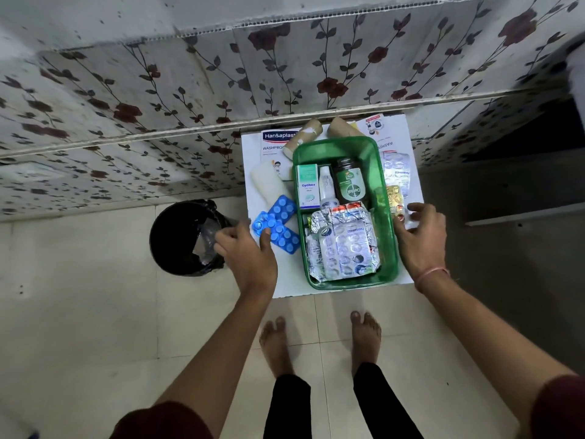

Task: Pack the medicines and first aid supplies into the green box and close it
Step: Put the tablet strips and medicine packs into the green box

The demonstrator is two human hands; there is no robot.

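The green box (390, 248) stands open on a small white table (316, 291). Inside it are an Optibex carton (308, 185), a small white bottle (327, 186), a dark Dettol bottle (349, 183) and a heap of silver blister strips (343, 247). Blue blister strips (280, 221) lie left of the box, and my left hand (248, 253) hovers over their near end, fingers spread, thumb touching one strip. My right hand (422, 239) is spread open at the box's right side, fingertips by a gold blister strip (395, 198) and below silver strips (397, 169).
A white gauze roll (269, 185), a Hansaplast carton (278, 142) and two brown bandage rolls (304, 136) lie behind and left of the box. A black bin (183, 239) stands on the floor to the left. A floral-tiled wall rises behind the table.
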